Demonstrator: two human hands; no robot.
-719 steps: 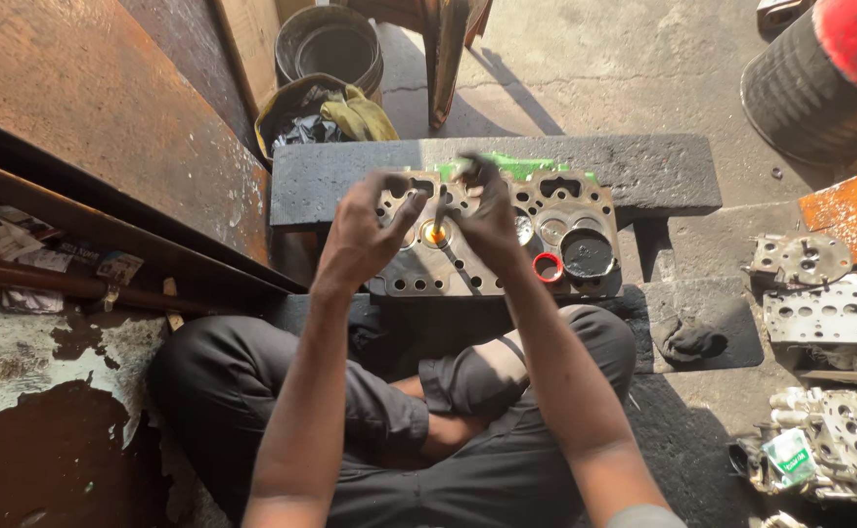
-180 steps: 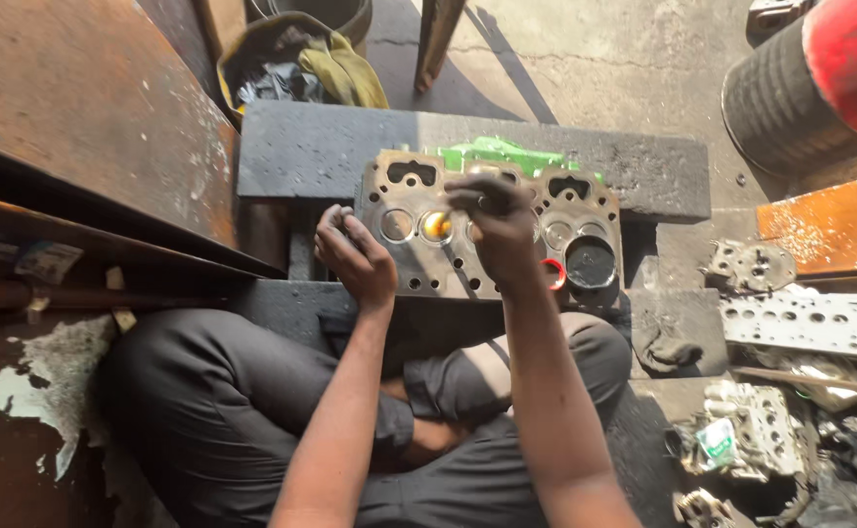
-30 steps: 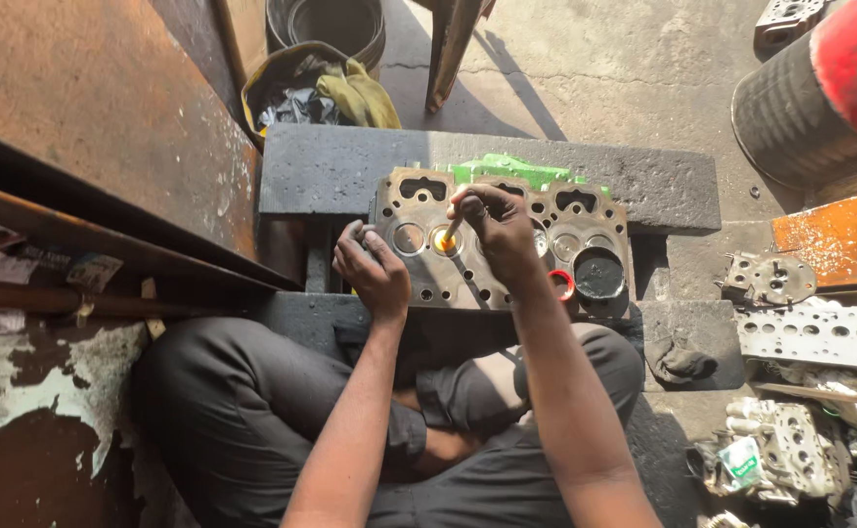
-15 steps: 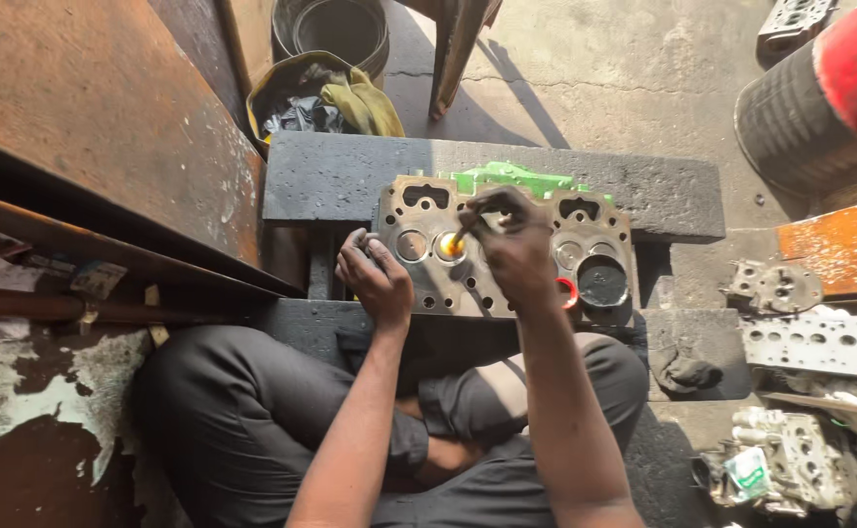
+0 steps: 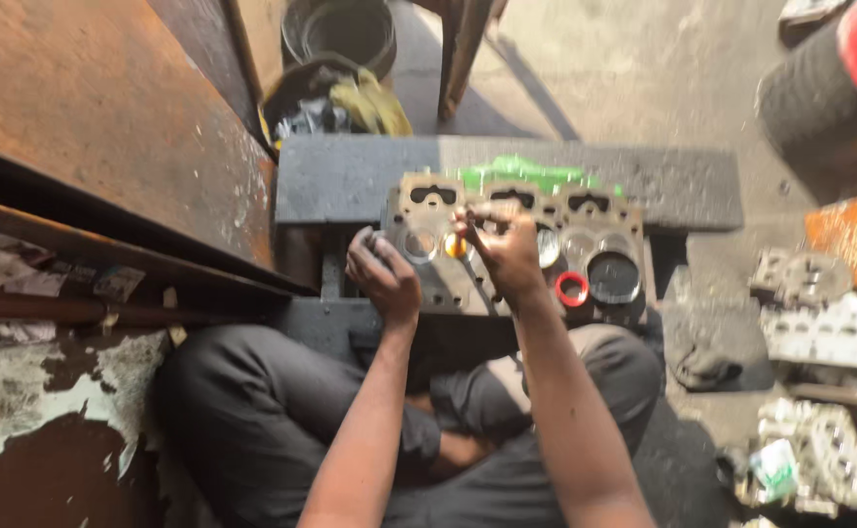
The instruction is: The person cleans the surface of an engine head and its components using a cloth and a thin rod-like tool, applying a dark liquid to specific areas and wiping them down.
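Head view, item by item:

Cylinder head (image 5: pixel 516 256): grey metal casting, lying flat on the dark slab (image 5: pixel 350 181) in front of your crossed legs, round ports facing up.

Your left hand (image 5: pixel 385 279): fingers curled, resting against the near left corner of the cylinder head, steadying it; whether it pinches anything small you cannot tell.

Your right hand (image 5: pixel 506 256): closed around a thin tool (image 5: pixel 474 223), its working end over the orange-tinted port (image 5: pixel 456 246) near the casting's middle.

Red ring (image 5: pixel 572 288): lies on the casting just right of your right hand, beside a dark round cap (image 5: pixel 613 278).

Green smear (image 5: pixel 521 176): on the slab behind the casting.

Bucket with rags (image 5: pixel 335 98): beyond the slab, well apart.

Spare castings (image 5: pixel 819 328): piled on the floor to your right.

Risks, as a judgement: your grip looks tight and the tool narrow, so a slip could gouge the port seat or jab your left hand; a knock from your wrist could send the red ring off the edge; the casting could shift if your left hand eases off
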